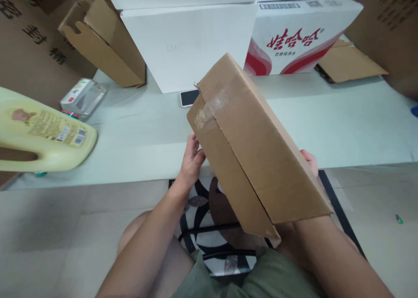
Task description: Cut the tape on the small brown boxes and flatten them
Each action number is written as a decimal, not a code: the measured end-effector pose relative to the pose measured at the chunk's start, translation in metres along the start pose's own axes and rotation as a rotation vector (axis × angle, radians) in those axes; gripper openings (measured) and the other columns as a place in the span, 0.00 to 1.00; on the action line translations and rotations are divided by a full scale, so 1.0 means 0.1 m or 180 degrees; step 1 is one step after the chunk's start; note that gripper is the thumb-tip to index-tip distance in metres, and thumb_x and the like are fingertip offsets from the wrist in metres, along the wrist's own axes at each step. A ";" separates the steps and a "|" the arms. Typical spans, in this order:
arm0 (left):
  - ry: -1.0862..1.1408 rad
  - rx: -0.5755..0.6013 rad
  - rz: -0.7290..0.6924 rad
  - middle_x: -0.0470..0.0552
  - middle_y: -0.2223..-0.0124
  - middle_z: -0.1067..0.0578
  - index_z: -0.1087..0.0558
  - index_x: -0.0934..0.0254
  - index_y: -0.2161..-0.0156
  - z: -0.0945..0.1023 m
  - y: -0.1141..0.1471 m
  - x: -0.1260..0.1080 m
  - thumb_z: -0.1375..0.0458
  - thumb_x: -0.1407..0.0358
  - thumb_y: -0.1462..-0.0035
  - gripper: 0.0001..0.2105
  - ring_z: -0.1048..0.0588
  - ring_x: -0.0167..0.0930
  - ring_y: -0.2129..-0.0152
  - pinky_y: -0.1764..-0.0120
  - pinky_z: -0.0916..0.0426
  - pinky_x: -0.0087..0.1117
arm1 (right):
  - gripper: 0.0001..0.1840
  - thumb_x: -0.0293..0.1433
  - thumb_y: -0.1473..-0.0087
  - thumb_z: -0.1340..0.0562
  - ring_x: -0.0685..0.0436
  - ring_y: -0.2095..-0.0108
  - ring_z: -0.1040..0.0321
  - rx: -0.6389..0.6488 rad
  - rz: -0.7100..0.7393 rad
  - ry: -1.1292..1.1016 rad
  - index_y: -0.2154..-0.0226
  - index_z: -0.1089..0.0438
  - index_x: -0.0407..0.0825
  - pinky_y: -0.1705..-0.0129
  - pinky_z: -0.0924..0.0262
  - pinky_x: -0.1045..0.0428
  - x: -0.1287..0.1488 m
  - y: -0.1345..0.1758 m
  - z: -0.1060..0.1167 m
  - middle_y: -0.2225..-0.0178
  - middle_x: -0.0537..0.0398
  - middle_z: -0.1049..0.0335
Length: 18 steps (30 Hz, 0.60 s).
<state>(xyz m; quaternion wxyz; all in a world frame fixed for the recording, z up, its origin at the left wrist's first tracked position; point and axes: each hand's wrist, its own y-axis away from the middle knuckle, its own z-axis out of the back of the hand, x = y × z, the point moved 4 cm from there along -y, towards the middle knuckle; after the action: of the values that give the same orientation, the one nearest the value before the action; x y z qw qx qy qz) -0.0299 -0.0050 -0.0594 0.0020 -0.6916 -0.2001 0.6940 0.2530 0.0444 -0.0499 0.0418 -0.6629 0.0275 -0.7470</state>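
A brown cardboard box (261, 145) is raised and tilted in front of me, over the table's near edge. A strip of torn clear tape crosses the seam near its upper left end, and its lower flap stands slightly apart from the body. My left hand (192, 161) is at the box's left edge, fingers curled against it. On the far right side my right hand (310, 161) grips the box from behind; only some fingertips show, the rest being hidden by the cardboard. Past the box's upper left corner lies a phone (188, 98), partly covered.
On the pale green table (130, 159) are a big yellow jug (48, 132), a clear plastic container (83, 98) and an open carton (111, 45). White boxes (196, 41) line the back. Flattened cardboard (352, 63) lies at the right. A patterned mat (199, 206) is below.
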 end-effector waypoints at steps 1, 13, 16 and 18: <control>0.0001 -0.0001 -0.0001 0.56 0.38 0.29 0.35 0.51 0.39 0.00 0.00 -0.01 0.43 0.40 0.41 0.30 0.29 0.44 0.41 0.45 0.28 0.46 | 0.35 0.60 0.45 0.52 0.33 0.70 0.28 -0.0020 -0.0056 -0.0058 0.63 0.25 0.51 0.66 0.32 0.38 -0.01 0.00 -0.01 0.74 0.49 0.28; 0.0385 0.0123 0.0391 0.57 0.29 0.41 0.41 0.46 0.35 0.06 -0.06 -0.04 0.45 0.34 0.47 0.38 0.28 0.45 0.41 0.54 0.24 0.40 | 0.34 0.48 0.47 0.55 0.29 0.54 0.25 -0.0344 -0.0398 -0.1010 0.50 0.26 0.49 0.49 0.33 0.33 0.08 0.00 -0.23 0.62 0.45 0.23; 0.0392 0.0414 0.0520 0.58 0.28 0.43 0.44 0.46 0.32 0.01 -0.04 -0.03 0.43 0.33 0.49 0.43 0.26 0.45 0.44 0.55 0.23 0.41 | 0.33 0.46 0.47 0.55 0.29 0.50 0.26 -0.0321 -0.0493 -0.1009 0.50 0.27 0.49 0.47 0.34 0.34 0.10 0.00 -0.28 0.59 0.44 0.23; 0.0415 0.0616 0.0506 0.60 0.28 0.42 0.46 0.46 0.31 -0.03 -0.02 -0.05 0.39 0.34 0.52 0.47 0.26 0.47 0.44 0.53 0.23 0.44 | 0.33 0.47 0.47 0.55 0.29 0.48 0.27 -0.0333 -0.0503 -0.0950 0.50 0.28 0.49 0.47 0.34 0.34 0.08 0.00 -0.30 0.58 0.44 0.23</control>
<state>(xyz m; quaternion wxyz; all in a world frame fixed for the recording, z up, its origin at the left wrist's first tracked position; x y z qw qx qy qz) -0.0269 -0.0037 -0.0544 0.0267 -0.7455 -0.0763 0.6616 0.2219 0.0431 -0.0452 -0.0480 -0.7679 0.0077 -0.6388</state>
